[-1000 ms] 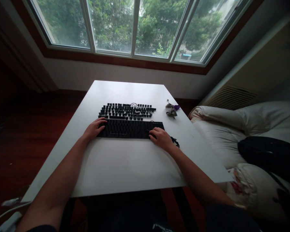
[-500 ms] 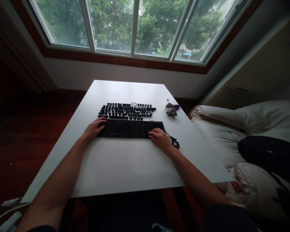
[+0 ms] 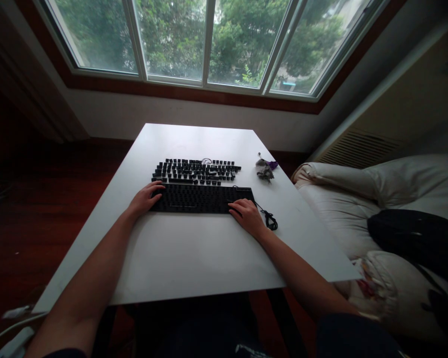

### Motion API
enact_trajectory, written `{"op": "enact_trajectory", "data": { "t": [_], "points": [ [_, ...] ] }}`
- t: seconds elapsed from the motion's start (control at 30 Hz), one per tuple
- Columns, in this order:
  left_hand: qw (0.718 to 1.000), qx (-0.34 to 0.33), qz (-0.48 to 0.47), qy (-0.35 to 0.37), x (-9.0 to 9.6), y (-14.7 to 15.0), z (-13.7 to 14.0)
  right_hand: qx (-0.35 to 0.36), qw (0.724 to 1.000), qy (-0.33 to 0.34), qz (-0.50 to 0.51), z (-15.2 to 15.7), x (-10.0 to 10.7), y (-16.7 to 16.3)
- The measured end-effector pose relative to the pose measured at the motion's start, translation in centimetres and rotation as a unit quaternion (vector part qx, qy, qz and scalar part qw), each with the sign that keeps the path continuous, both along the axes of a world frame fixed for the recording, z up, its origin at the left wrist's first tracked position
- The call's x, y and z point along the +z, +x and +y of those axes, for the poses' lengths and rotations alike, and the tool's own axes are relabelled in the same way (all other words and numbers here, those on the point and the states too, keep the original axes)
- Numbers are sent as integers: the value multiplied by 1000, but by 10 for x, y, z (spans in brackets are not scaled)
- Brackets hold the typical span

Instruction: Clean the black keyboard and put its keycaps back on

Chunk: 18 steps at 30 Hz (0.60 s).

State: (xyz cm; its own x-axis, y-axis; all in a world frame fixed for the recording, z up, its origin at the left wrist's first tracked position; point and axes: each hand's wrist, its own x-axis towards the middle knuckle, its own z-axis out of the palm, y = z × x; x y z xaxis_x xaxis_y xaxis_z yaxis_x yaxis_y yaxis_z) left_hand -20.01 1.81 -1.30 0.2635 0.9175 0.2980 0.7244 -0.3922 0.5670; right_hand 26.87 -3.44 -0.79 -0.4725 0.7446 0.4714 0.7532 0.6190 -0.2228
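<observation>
A black keyboard (image 3: 205, 200) lies flat on the white table (image 3: 194, 253); its keycaps appear to be off across most of it. At its left end rests my left hand (image 3: 146, 197), thumb and fingers apart on the edge. My right hand (image 3: 246, 214) lies over the right part of the keyboard, fingers stretched out on its surface. Nothing can be seen held in either hand. Just beyond the keyboard, many loose black keycaps (image 3: 197, 171) are laid out in rows. A thin wire-like loop (image 3: 206, 161) sits among the far rows.
A coiled black cable (image 3: 271, 222) lies right of the keyboard. Farther right is a crumpled grey and purple thing (image 3: 265, 170). A pale sofa (image 3: 336, 194) with a dark bag (image 3: 414, 238) stands beside the table. Behind is a window (image 3: 175, 44).
</observation>
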Motion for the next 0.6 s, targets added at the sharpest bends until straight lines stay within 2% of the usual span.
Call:
{"op": "enact_trajectory", "data": {
  "t": [0.3,0.6],
  "points": [
    [1000,1,-3,0,3,2,-1,-3,1000,18,-15,-3,-4,0],
    [1000,3,-3,-3,3,1,-2,-50,997,42,-41,-17,14,-21]
  ]
}}
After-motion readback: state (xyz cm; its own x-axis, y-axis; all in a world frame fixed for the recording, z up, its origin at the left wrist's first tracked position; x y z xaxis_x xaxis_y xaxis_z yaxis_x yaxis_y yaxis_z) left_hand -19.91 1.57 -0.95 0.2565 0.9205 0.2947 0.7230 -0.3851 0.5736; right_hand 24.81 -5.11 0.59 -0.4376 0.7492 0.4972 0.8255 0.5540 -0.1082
